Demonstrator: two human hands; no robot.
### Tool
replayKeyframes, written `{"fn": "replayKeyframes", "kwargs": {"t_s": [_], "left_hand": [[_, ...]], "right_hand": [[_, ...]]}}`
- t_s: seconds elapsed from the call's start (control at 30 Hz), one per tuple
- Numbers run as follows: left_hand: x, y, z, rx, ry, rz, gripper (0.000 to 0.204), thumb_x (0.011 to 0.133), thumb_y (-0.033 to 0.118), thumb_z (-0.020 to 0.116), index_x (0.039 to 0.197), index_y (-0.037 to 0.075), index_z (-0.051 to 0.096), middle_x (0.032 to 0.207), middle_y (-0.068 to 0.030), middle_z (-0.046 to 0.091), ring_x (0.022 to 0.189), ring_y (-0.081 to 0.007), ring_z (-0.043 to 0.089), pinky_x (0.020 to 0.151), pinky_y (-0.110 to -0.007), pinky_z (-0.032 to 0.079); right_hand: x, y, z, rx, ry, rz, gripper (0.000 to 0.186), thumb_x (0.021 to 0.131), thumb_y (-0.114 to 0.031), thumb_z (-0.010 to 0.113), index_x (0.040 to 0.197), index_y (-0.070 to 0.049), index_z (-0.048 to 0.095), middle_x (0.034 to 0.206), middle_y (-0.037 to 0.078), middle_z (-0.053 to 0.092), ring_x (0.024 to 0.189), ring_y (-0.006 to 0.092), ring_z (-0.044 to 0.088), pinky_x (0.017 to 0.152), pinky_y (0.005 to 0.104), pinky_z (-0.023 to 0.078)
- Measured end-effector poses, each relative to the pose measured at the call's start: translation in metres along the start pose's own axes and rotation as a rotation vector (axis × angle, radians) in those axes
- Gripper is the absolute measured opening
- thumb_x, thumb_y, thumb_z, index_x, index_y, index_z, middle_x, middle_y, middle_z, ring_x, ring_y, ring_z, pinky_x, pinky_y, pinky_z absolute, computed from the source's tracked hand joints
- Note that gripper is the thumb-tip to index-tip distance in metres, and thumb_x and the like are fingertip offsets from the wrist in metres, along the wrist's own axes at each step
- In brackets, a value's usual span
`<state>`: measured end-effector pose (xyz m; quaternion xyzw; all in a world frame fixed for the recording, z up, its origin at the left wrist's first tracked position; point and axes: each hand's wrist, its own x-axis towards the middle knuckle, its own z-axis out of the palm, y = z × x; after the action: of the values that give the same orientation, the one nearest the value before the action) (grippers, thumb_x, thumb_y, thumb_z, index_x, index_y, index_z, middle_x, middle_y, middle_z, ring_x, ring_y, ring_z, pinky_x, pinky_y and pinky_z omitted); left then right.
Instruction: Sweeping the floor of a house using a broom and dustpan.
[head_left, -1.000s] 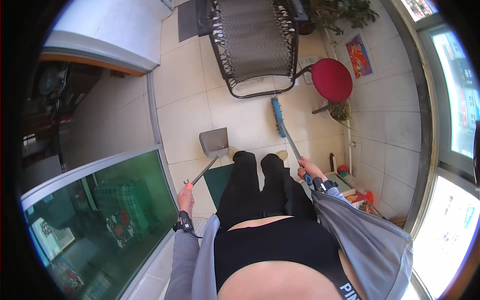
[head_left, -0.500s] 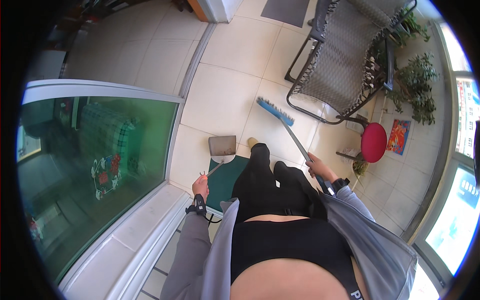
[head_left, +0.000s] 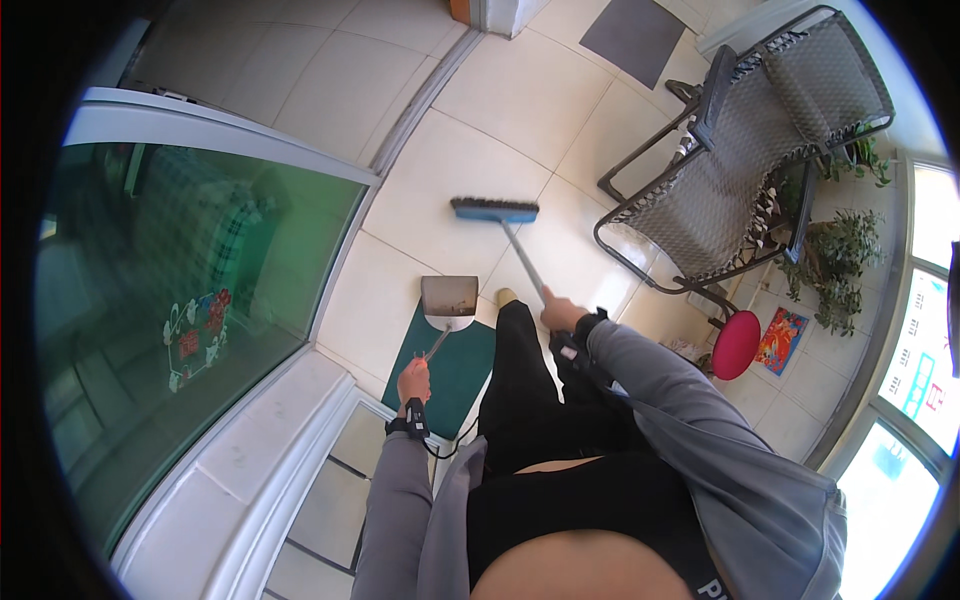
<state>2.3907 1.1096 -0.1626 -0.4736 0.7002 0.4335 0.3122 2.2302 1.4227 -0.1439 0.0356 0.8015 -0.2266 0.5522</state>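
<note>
My left hand [head_left: 413,382] grips the thin handle of a grey metal dustpan [head_left: 449,298], whose pan rests on the tiled floor at the far end of a dark green mat [head_left: 452,367]. My right hand [head_left: 562,313] is closed around the metal shaft of a broom, and the blue broom head [head_left: 494,209] sits on the cream tiles ahead of the dustpan. I stand on the mat in black trousers, with grey sleeves on both arms.
A green-tinted glass pane [head_left: 190,290] in a white frame runs along my left. A black mesh lounge chair [head_left: 740,170] stands ahead right, with a red round stool [head_left: 736,344], potted plants [head_left: 838,260] and bright windows at far right. A dark doormat [head_left: 634,28] lies ahead.
The view has swung left. The broom head has moved out in front of me and turned crosswise on the tiles. The dustpan stays low at the mat's far end.
</note>
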Motion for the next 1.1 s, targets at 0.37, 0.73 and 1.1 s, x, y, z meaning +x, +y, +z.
{"fn": "replayKeyframes", "kwargs": {"t_s": [0.37,0.73,1.1], "left_hand": [[-0.005,0.051,0.006,-0.248,-0.001,-0.057,0.017,0.077,0.016,0.047,0.087,0.010,0.059,0.045,-0.0001,0.041,0.034,-0.0088,0.040,0.030,-0.023,0.032],[-0.021,0.194,0.008,-0.331,0.079,0.050,0.011,0.077,0.015,0.051,0.082,0.010,0.058,0.044,0.0013,0.038,0.032,-0.0078,0.034,0.029,-0.021,0.027],[0.036,0.371,-0.021,-0.455,0.192,0.025,0.015,0.076,0.013,0.050,0.087,0.010,0.059,0.045,0.0026,0.039,0.032,-0.0064,0.035,0.029,-0.020,0.028]], "right_hand": [[-0.051,0.020,-0.080,0.216,-0.281,-0.193,0.048,0.076,-0.015,0.051,0.119,0.000,0.035,0.063,0.012,0.056,0.039,0.0190,0.052,0.036,0.0286,0.039],[0.000,0.022,-0.295,1.139,-0.297,-0.018,0.014,0.083,-0.016,0.048,0.087,-0.005,0.040,0.056,0.002,0.040,0.040,0.0109,0.040,0.038,0.0235,0.038],[0.124,-0.002,-0.458,1.586,-0.280,0.071,0.014,0.077,-0.003,0.039,0.063,-0.004,0.036,0.054,0.002,0.035,0.043,0.0098,0.035,0.038,0.0239,0.028]]}}
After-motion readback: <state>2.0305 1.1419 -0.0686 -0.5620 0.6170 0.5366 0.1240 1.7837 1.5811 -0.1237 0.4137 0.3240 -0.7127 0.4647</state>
